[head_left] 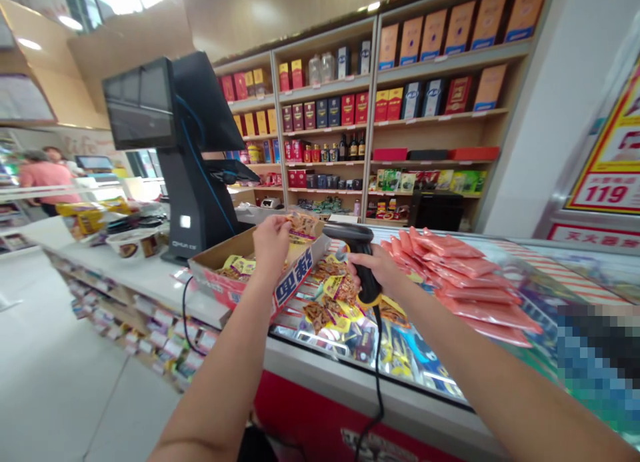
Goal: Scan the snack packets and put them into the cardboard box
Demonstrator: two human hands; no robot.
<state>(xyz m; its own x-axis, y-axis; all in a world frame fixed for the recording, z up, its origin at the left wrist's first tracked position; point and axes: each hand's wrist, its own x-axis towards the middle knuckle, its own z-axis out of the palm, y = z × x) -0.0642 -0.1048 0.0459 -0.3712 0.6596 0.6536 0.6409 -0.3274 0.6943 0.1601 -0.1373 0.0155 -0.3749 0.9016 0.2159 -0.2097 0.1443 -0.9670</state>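
My left hand [273, 245] is closed at the far end of an open cardboard box [240, 294], its fingers pinching a clear-fronted snack packet [304, 225]. More yellow-trimmed packets [237, 265] lie inside the box. My right hand [377, 269] is wrapped round the handle of a black and yellow barcode scanner [369, 279], whose head points left toward the packet. The scanner's cord hangs down over the counter front. Beneath and beside the scanner, loose snack packets [327, 312] are scattered on the glass-topped counter [320, 342].
Flat orange-pink packages [465, 275] are stacked at the right. A black checkout terminal [193, 155] stands behind the box, with bowls [133, 242] to its left. Shelves [327, 92] of boxes and bottles line the back wall. A person [47, 175] is far left.
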